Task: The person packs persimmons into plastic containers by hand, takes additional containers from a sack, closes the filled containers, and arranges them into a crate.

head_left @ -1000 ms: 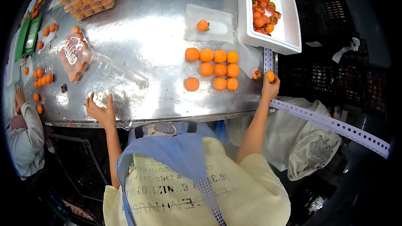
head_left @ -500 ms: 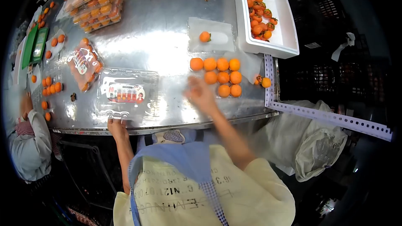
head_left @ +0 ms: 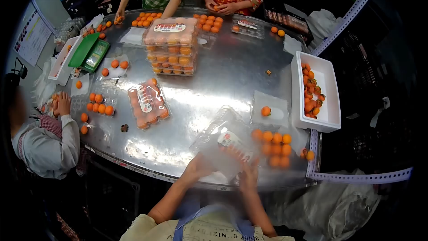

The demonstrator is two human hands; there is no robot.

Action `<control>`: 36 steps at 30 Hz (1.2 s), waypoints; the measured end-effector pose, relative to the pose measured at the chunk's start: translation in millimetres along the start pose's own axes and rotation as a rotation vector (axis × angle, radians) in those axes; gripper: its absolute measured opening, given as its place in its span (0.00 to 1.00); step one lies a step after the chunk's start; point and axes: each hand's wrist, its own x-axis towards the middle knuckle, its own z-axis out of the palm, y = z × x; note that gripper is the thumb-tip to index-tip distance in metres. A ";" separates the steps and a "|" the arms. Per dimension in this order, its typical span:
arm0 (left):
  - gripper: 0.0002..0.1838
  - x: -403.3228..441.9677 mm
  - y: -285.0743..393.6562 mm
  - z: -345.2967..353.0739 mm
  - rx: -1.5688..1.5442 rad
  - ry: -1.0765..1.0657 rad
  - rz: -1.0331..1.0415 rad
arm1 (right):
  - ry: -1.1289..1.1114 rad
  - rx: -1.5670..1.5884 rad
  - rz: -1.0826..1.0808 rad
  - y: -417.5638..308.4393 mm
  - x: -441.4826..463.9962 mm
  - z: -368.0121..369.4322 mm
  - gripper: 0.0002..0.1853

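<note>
My left hand (head_left: 195,170) and my right hand (head_left: 248,175) grip the near edge of a clear plastic lid (head_left: 224,127) with a printed label. The lid is tilted and blurred by motion, just above the metal table. Right of it, close to my right hand, sit rows of orange persimmons (head_left: 276,145), also blurred. Behind these a single persimmon (head_left: 266,110) with a green leafy top rests on a clear sheet or tray with a white pad (head_left: 278,103).
A white foam box (head_left: 327,87) of persimmons stands at the table's right edge, by a perforated metal rail (head_left: 365,176). Filled packs (head_left: 170,40) are stacked at the back; another pack (head_left: 148,102) lies left. Co-workers handle fruit at the far side and left.
The lid has been lifted off the table and moved right, towards the persimmon rows. My right hand has come from the fruit to hold it too. The head view has shifted up.
</note>
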 end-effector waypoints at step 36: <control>0.10 -64.9 -293.9 522.7 1.095 -1.551 1.206 | 0.914 -1.119 -1.008 -386.5 -446.3 -390.3 0.40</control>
